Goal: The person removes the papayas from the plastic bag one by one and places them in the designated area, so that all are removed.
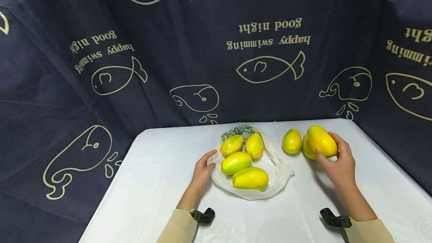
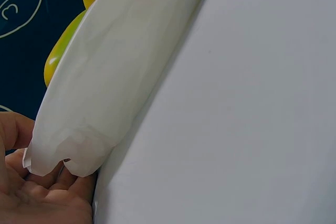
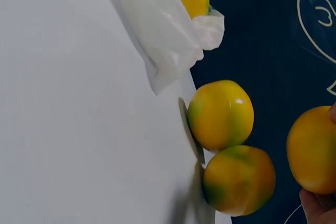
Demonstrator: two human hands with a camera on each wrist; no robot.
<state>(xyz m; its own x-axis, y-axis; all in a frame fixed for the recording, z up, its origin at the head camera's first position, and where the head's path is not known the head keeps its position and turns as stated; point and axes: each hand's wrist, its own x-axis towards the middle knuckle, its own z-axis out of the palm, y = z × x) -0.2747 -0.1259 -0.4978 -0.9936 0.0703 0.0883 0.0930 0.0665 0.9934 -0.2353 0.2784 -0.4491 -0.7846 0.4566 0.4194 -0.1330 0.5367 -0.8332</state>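
My right hand [image 1: 341, 164] grips a yellow-green papaya [image 1: 322, 141], held up off the table with thumb and fingers around it. Partly behind it sits another papaya [image 1: 308, 148], beside a third papaya [image 1: 292, 141]; in the right wrist view these two, a nearer papaya [image 3: 239, 181] and a farther papaya [image 3: 220, 115], touch or nearly touch. A white plastic bag [image 1: 278, 160] lies spread wide at the middle, with several papayas inside, one papaya [image 1: 251, 178] nearest me. At its left rim, my left hand [image 1: 202, 171] pinches the bag edge [image 2: 105, 77] between thumb and fingers.
A white-covered table [image 1: 162, 183] holds everything. Its far edge meets a dark blue curtain [image 1: 189, 48] printed with fish and whales, which also hangs along both sides. Black bands [image 1: 204, 216] sit on both wrists.
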